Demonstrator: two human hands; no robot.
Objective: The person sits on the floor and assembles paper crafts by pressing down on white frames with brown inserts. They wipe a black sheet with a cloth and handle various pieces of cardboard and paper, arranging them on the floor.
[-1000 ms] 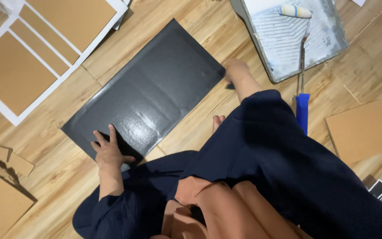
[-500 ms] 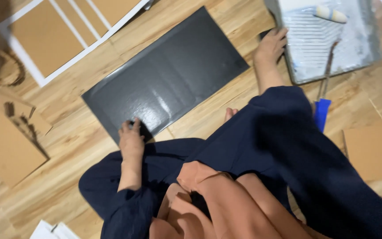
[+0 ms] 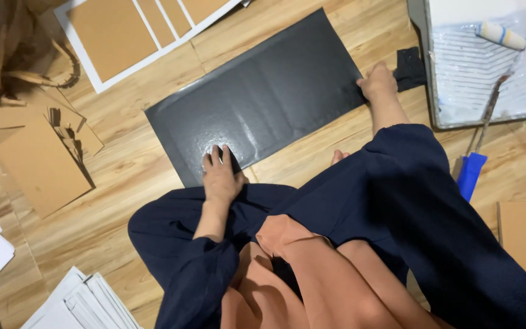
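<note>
Black painted board (image 3: 269, 100) lying diagonally across frame centre on wood floor (image 3: 123, 176). Left hand (image 3: 220, 173) pressing flat, fingers spread, on lower edge; right hand (image 3: 377, 82) gripping right corner. Brown panels in white frame (image 3: 138, 30) lying upper left; white papers (image 3: 83, 301) lying lower left.

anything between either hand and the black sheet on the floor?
Nothing visible. The left hand lies flat on the near edge of the black sheet, and the right hand is at its right-hand end, on or at the edge. A small black piece lies just beyond that hand, beside the paint tray.
</note>
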